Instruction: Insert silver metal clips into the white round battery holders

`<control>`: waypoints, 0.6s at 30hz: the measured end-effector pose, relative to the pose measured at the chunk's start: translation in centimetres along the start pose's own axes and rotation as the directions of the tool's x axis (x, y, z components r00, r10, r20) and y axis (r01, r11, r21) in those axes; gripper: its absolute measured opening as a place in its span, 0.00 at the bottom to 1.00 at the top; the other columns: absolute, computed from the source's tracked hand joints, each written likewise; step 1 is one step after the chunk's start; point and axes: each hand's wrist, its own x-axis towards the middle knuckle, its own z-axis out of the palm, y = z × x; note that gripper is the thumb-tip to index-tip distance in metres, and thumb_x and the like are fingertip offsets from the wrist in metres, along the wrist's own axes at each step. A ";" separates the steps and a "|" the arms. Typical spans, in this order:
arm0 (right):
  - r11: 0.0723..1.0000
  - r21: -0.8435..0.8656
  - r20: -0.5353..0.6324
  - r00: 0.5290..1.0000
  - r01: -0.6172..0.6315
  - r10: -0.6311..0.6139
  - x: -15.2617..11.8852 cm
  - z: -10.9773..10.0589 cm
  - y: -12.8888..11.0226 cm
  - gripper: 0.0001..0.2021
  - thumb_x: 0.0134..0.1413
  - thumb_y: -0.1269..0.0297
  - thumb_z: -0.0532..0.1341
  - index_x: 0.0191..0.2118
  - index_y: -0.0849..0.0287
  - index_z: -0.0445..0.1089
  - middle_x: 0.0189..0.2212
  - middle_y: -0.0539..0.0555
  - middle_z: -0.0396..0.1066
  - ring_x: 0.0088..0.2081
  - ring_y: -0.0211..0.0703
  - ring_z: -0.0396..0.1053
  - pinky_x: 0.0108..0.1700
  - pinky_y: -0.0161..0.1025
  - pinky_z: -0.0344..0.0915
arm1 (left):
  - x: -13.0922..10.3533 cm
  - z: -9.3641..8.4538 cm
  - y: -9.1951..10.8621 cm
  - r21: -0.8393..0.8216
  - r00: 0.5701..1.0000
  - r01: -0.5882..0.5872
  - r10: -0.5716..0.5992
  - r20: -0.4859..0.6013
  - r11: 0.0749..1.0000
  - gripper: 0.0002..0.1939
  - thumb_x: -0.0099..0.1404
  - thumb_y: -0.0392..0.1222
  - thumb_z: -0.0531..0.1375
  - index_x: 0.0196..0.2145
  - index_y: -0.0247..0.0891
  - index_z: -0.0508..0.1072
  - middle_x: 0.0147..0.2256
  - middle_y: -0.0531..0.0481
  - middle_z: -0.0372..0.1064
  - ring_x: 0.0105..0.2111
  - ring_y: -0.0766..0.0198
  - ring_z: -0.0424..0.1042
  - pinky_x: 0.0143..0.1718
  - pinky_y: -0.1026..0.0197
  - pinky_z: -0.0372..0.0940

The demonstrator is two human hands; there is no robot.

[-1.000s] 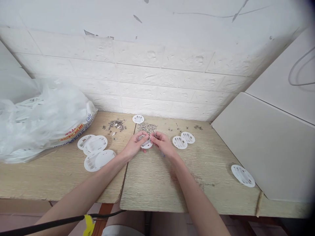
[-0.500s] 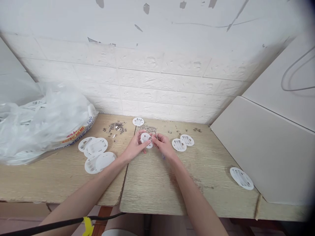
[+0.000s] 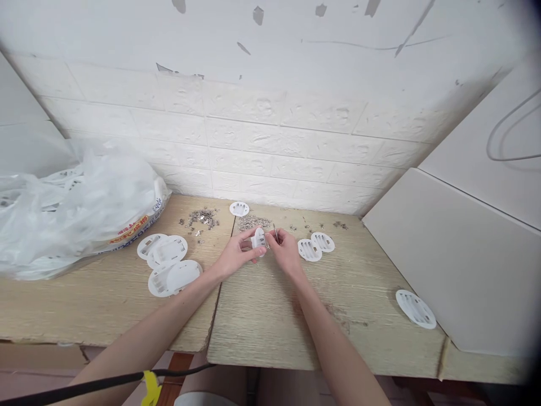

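Observation:
My left hand [image 3: 239, 252] is closed on a round white plastic piece [image 3: 258, 241], held tilted nearly on edge above the table. My right hand [image 3: 284, 248] is closed round a thin metal tool [image 3: 276, 232], its fingertips close to the right side of that piece. Just beyond both hands lies a heap of small metal parts [image 3: 255, 221], with a darker heap [image 3: 203, 217] to its left. Another round white piece [image 3: 239, 209] rests at the back by the wall. Whether the right fingertips also pinch a small part cannot be made out.
Stacked white discs [image 3: 169, 251] lie at left, beside a large plastic bag [image 3: 105, 197]. Two slotted discs [image 3: 310, 250] sit right of my hands, another [image 3: 416, 309] against a pale panel [image 3: 439, 259]. A black cable [image 3: 93, 387] crosses below the table edge.
The white piece in my left hand has turned from facing up to nearly edge-on. The tool in my right hand now points up more steeply. The view has shifted slightly.

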 end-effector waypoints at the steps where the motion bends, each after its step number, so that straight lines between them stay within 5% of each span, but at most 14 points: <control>1: 1.000 -0.026 0.000 1.000 0.006 -0.006 -0.1 0.0 -0.2 0.12 0.48 0.55 0.56 0.26 0.59 0.65 0.21 0.48 0.63 0.24 0.37 0.58 0.29 0.35 0.54 | 0.0 0.0 0.0 0.008 1.000 0.006 -0.006 -0.003 1.000 0.37 0.51 0.46 0.66 0.58 0.38 0.61 0.44 0.43 0.70 0.38 0.61 0.68 0.29 0.64 0.67; 18: 0.999 -0.010 0.056 0.998 -0.039 0.040 -0.1 -0.3 -0.4 0.15 0.47 0.53 0.58 0.20 0.59 0.62 0.17 0.47 0.57 0.22 0.35 0.53 0.26 0.35 0.50 | 0.0 -0.4 -0.4 0.233 0.994 -0.081 0.097 -0.059 0.969 0.33 0.50 0.48 0.67 0.54 0.42 0.67 0.51 0.43 0.66 0.41 0.59 0.68 0.46 0.55 0.62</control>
